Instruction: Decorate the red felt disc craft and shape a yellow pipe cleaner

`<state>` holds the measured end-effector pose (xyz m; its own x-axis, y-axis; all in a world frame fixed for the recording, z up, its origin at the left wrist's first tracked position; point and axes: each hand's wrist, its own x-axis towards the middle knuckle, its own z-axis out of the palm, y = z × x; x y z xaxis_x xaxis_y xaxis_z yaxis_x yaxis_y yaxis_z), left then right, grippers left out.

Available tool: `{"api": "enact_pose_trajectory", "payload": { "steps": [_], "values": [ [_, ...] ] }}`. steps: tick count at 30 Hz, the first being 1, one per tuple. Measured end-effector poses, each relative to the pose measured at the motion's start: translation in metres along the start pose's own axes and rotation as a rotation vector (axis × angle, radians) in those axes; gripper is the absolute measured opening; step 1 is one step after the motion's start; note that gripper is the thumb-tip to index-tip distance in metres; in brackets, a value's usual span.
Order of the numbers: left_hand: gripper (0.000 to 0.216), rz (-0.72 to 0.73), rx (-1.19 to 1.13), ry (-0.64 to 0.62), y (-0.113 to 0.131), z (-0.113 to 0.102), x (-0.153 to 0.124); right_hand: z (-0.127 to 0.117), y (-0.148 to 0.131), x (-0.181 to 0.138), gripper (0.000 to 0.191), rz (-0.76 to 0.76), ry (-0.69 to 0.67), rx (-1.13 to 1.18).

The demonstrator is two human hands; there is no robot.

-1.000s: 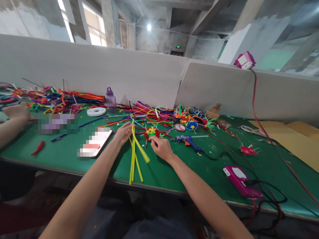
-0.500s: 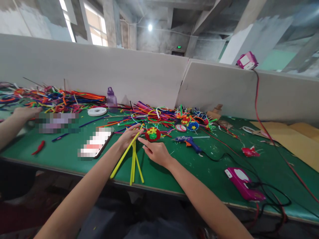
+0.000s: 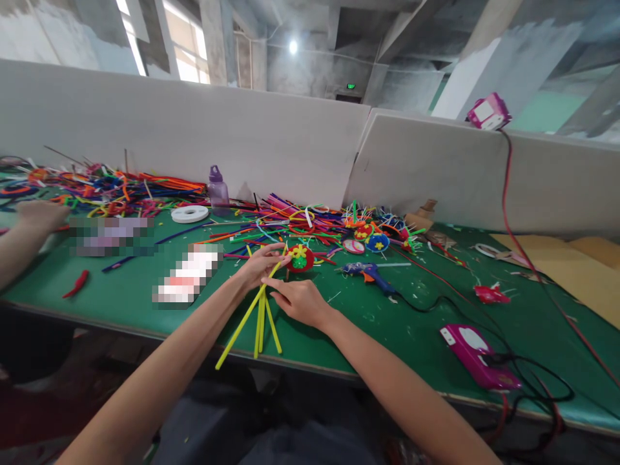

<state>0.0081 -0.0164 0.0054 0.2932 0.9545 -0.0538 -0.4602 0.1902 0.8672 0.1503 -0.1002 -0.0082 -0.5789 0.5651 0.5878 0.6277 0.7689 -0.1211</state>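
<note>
My left hand is closed around the upper part of a yellow pipe cleaner, which slants down to the left past the table's front edge. My right hand reaches in from the right, its index fingertip and thumb at the same stem just below the left fingers. Underneath, several more yellow pipe cleaners lie fanned out on the green table. Just beyond my left fingertips sits a red round piece with yellow and green flowers on it.
Right of my hands lies a blue glue gun, its cable running to a magenta box. Loose coloured pipe cleaners pile up behind. A phone, tape roll and purple bottle stand left. Another person's hand is far left.
My right index fingertip has moved left and down onto the yellow pipe cleaner. The stem's lower end has dropped slightly, and my left hand has shifted a little right, nearer the red piece.
</note>
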Motion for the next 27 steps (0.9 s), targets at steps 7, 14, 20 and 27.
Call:
{"api": "enact_pose_trajectory", "payload": {
  "steps": [7, 14, 20, 27],
  "values": [
    [0.047, 0.095, -0.131, 0.002, 0.013, 0.0, -0.003, -0.006, -0.003, 0.002, 0.023, 0.075, 0.011, 0.031],
    [0.044, 0.105, -0.321, 0.05, 0.023, 0.002, -0.006, -0.004, -0.001, 0.007, 0.017, 0.285, 0.079, 0.313],
    [0.04, 0.111, -0.407, 0.169, 0.024, -0.006, 0.004, -0.003, 0.003, 0.014, 0.015, 0.519, 0.178, 0.761],
    [0.023, 0.129, -0.382, 0.186, 0.024, -0.003, 0.003, -0.014, 0.01, 0.015, 0.034, 0.708, -0.07, 1.617]
  ]
}}
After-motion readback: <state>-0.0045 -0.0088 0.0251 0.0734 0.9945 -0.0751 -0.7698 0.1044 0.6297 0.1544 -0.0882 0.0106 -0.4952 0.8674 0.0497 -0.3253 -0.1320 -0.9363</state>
